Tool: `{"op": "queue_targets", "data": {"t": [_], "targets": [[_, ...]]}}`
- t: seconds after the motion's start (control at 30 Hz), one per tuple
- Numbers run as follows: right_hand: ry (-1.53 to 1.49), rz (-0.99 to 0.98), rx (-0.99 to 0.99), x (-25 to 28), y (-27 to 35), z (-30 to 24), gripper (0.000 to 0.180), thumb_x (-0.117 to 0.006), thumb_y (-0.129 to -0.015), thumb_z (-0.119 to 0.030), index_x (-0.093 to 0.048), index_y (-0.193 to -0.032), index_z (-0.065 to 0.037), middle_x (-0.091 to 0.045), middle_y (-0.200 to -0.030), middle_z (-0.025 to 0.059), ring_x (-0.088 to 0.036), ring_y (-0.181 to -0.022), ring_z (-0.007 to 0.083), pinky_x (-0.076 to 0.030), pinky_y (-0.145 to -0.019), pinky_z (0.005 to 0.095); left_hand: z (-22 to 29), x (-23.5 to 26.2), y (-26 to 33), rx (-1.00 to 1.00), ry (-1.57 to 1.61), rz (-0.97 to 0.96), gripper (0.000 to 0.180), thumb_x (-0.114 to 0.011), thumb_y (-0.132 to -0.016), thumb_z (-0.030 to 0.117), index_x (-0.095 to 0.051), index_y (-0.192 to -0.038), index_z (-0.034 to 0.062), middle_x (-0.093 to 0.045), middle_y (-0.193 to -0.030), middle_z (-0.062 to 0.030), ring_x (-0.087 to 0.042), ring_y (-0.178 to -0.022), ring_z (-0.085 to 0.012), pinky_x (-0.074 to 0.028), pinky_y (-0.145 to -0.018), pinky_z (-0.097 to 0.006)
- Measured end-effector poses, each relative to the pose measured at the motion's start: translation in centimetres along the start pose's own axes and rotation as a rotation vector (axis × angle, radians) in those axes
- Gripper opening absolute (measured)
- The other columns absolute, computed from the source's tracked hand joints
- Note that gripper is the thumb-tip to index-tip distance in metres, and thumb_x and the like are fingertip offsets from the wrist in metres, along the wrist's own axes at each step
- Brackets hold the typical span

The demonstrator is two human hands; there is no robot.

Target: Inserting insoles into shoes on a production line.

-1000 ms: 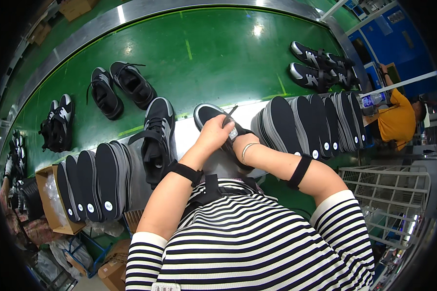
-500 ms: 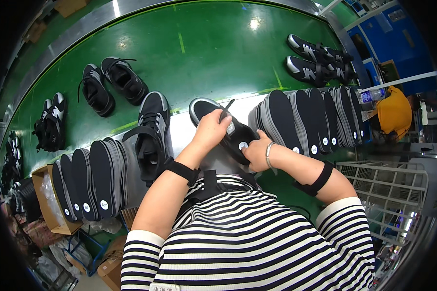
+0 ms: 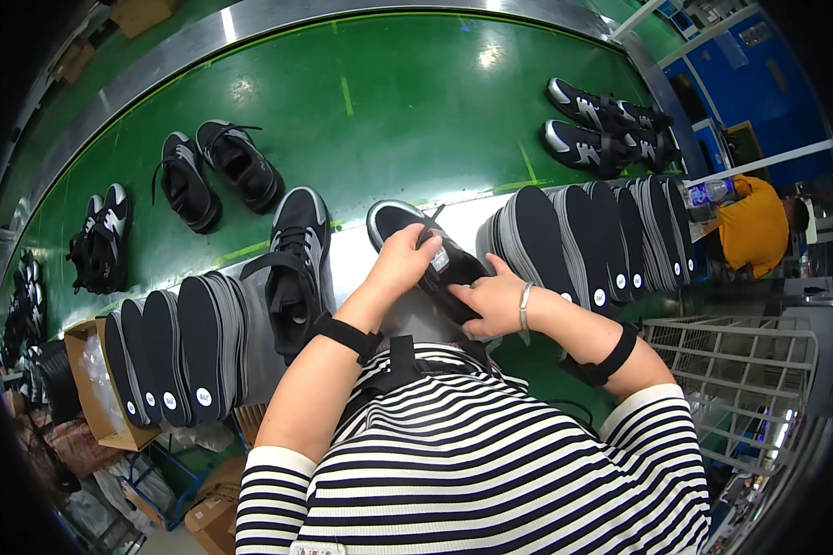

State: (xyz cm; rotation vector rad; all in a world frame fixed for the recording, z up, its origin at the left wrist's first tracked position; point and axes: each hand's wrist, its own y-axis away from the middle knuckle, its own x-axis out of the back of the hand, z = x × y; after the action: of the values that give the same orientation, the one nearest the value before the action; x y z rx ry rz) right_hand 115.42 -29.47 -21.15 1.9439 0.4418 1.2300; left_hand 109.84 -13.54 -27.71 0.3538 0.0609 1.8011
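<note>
A black shoe with a silver toe (image 3: 384, 215) lies tilted in front of me. My left hand (image 3: 404, 262) is closed in a pinch on its tongue, beside a pale label inside. My right hand (image 3: 495, 301) grips the shoe's heel end, some fingers reaching into the opening; they hide the insole there. To the left stands a matching black shoe (image 3: 296, 236), its strap hanging out to one side; neither hand touches it.
Stacks of black insoles with round white stickers stand left (image 3: 204, 342) and right (image 3: 532, 240). More shoes sit on the green table, at left (image 3: 241, 166) and far right (image 3: 583, 143). A cardboard box (image 3: 93, 370) is at left, a wire rack (image 3: 731, 361) at right.
My right hand has shifted slightly down and further over the heel, covering the insole's white sticker that showed before. My left hand keeps its pinch on the tongue. The whole view has shifted slightly.
</note>
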Motion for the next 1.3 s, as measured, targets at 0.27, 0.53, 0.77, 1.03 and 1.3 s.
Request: {"op": "queue_targets", "data": {"t": [0.27, 0.53, 0.77, 1.03, 1.3], "targets": [[-0.463, 0.151, -0.007, -0.9, -0.8, 0.8, 0.056, -0.053, -0.077, -0.038, -0.045, -0.118, -0.001, -0.058, -0.1, 0.018, -0.053, -0.101, 0.0262, -0.016, -0.1, 0.0523, -0.2, -0.1, -0.3, 0.085, 0.117, -0.072, 0.027, -0.053, -0.078, 0.024, -0.056, -0.087, -0.002, -0.06, -0.077, -0.0155, -0.058, -0.073, -0.0244, -0.043, -0.066, -0.032], [-1.536, 0.521, -0.205, -1.3, -2.6, -0.3, 0.028, -0.055, -0.081, -0.027, -0.061, -0.082, 0.001, -0.061, -0.066, 0.0071, -0.053, -0.066, 0.0103, -0.041, -0.062, 0.0221, 0.1, 0.1, 0.1, 0.067, 0.294, -0.127, 0.022, -0.052, -0.081, 0.02, -0.056, -0.087, -0.0011, -0.059, -0.074, -0.0071, -0.053, -0.07, -0.0137, -0.042, -0.065, -0.027], [-1.55, 0.651, 0.251, -0.4, 2.2, 0.1, 0.021, -0.051, -0.083, -0.015, -0.059, -0.077, 0.004, -0.058, -0.066, 0.0079, -0.055, -0.066, 0.0148, -0.041, -0.07, 0.0247, 2.7, 0.8, 2.2, 0.013, 0.0, -0.055, 0.044, -0.055, -0.08, 0.028, -0.047, -0.109, -0.0041, -0.052, -0.107, -0.0185, -0.05, -0.102, -0.025, -0.039, -0.087, -0.033], [-0.658, 0.758, 0.238, 0.8, 4.2, -3.8, 0.008, -0.053, -0.078, -0.012, -0.06, -0.075, -0.008, -0.059, -0.072, 0.0008, -0.056, -0.075, 0.0158, -0.021, -0.098, 0.0443, 8.4, 4.3, 9.7, -0.205, -0.236, -0.185, 0.016, -0.05, -0.081, 0.018, -0.054, -0.089, 0.0044, -0.06, -0.067, -0.0098, -0.059, -0.063, -0.0281, -0.046, -0.061, -0.037], [-1.071, 0.769, -0.061, -2.3, 3.5, 1.1, 0.024, -0.06, -0.073, -0.007, -0.051, -0.095, 0.0, -0.052, -0.083, 0.0039, -0.05, -0.074, 0.0133, -0.043, -0.066, 0.0242, 0.2, 27.4, 19.3, 0.069, -0.621, 1.144, 0.022, -0.044, -0.075, 0.005, -0.056, -0.092, 0.0018, -0.061, -0.078, -0.0162, -0.059, -0.074, -0.0302, -0.045, -0.067, -0.037]]}}
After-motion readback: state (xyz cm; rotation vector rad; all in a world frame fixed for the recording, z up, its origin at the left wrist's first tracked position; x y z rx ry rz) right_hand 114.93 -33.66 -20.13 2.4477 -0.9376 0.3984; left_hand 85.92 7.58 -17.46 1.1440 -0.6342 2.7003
